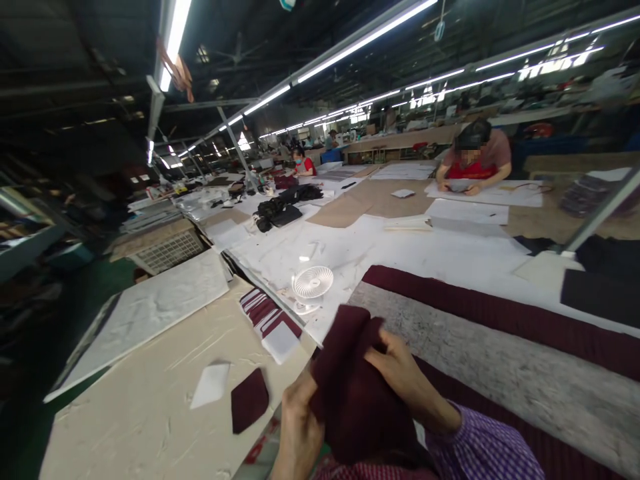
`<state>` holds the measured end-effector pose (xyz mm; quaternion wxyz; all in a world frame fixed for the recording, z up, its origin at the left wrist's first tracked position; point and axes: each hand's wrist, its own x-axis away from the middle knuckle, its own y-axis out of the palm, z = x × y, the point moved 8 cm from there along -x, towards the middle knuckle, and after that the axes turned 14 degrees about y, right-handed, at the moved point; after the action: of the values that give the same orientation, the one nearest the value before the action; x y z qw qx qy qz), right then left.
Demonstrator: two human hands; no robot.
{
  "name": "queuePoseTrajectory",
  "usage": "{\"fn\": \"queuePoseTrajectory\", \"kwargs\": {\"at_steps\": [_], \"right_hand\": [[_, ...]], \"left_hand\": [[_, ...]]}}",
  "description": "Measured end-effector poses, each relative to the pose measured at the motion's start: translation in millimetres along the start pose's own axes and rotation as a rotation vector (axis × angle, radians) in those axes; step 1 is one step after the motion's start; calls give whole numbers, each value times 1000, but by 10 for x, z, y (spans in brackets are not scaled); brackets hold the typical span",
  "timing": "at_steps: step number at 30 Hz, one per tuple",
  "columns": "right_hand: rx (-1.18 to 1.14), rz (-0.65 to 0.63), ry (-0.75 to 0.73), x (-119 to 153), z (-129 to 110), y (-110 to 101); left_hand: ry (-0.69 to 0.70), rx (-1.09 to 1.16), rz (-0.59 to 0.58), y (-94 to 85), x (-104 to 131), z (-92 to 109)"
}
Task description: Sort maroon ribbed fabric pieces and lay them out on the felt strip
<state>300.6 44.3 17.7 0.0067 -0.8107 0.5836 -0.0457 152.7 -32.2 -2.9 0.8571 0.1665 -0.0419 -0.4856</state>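
A piece of dark maroon fabric (355, 393) hangs between my two hands, folded at its top edge. My left hand (300, 413) is closed on its left side. On the right side, my right hand (395, 367) pinches the fabric near its upper corner. To the left, on a beige-covered table, lie a single maroon fabric panel (250, 401) and a white panel (211, 385). Behind them a row of maroon and white pieces (267, 320) overlaps along the table edge. Long maroon fabric strips (480, 307) lie to the right with a grey mottled strip (460, 340) between them.
A small white fan (313, 283) stands on the white-covered table ahead. Dark cloth (285, 208) is heaped farther back. A co-worker (474, 160) in red handles something pale at the far right. A metal post (603, 210) rises at right; a plastic crate (170, 252) stands at left.
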Motion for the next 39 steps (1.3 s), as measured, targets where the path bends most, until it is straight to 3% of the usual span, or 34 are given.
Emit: {"fn": "queuePoseTrajectory", "kwargs": {"at_steps": [3, 6, 10, 16, 20, 25, 28, 30, 34, 39], "right_hand": [[57, 39, -133, 35, -90, 20], [129, 67, -120, 27, -103, 10], [-15, -16, 26, -13, -52, 60], [-57, 102, -71, -16, -58, 55], [148, 143, -276, 15, -195, 9], [445, 234, -733, 255, -675, -25], [661, 81, -908, 369, -847, 213], [750, -20, -896, 358, -873, 351], [829, -53, -828, 254, -872, 460], [841, -101, -749, 134, -794, 431]], "left_hand": [[122, -108, -11, -39, 12, 116], [-48, 29, 105, -141, 21, -19], [-204, 283, 76, -109, 29, -97], [-336, 440, 144, -88, 154, -193], [-344, 451, 132, -56, 154, -156], [-324, 413, 133, -169, 79, -14], [-286, 392, 56, -140, 51, 65], [-249, 395, -10, -79, 52, 106], [-247, 420, -78, 7, 106, 91], [-271, 425, -47, -21, 108, 70]]}}
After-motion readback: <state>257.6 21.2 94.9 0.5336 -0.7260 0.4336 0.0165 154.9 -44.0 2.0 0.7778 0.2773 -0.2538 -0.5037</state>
